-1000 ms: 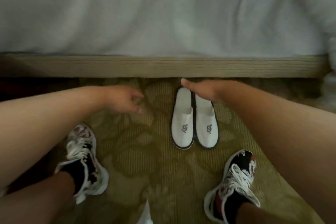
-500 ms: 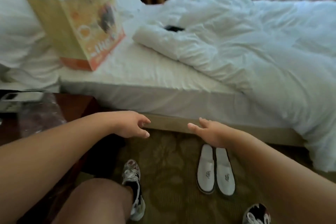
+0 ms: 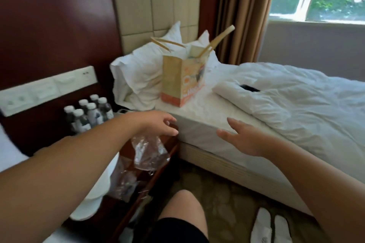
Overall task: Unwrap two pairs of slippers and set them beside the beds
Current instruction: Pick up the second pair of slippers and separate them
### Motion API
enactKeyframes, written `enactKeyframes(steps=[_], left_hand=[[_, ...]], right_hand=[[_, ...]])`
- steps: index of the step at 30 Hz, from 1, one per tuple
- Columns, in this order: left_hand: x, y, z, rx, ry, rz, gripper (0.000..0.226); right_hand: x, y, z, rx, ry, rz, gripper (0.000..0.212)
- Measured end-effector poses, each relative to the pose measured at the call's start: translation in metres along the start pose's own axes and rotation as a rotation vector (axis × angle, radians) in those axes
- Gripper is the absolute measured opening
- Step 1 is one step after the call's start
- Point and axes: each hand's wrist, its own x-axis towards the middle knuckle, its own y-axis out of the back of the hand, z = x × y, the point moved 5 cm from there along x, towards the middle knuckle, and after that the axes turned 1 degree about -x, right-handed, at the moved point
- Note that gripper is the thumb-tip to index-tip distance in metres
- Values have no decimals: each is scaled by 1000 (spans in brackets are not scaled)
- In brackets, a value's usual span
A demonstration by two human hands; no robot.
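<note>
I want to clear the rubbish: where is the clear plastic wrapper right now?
In the head view, the clear plastic wrapper lies crumpled on the dark wooden nightstand, left of the bed and just below the left hand.

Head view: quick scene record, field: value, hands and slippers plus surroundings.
left hand: open, empty, above plastic wrap
right hand: open, empty, in front of the mattress edge
slippers: white pair, unwrapped, side by side on carpet beside bed
nightstand: bottles, wrap
on bed: paper bag, pillows, dark object
</note>
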Motion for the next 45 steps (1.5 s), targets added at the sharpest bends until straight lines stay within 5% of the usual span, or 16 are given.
enactKeyframes(steps=[7, 14, 20, 27, 36, 41, 45], left_hand=[[-74, 20, -88, -164, 95, 223, 58], [-129, 0, -220, -320, 455, 429, 67], [-129, -55, -277, -445, 657, 364, 81], [-112, -88, -304, -323, 776, 469, 61], [-80, -64, -306, -78, 697, 499, 34], [-95, -48, -270, -157, 392, 789, 36], [-108, -46, -225, -200, 152, 850, 37]], right_hand=[[-6, -16, -95, -8, 140, -5, 95], [3, -70, -170, -12, 314, -55, 99], [16, -113, -203, -51, 329, -153, 102], [26, -136, -220, -66, 346, -213, 99], [32, -164, -221, 1, 323, -249, 97], [37, -179, -225, 228, 278, -245, 103], [42, -185, -232, 466, 171, -166, 111]])
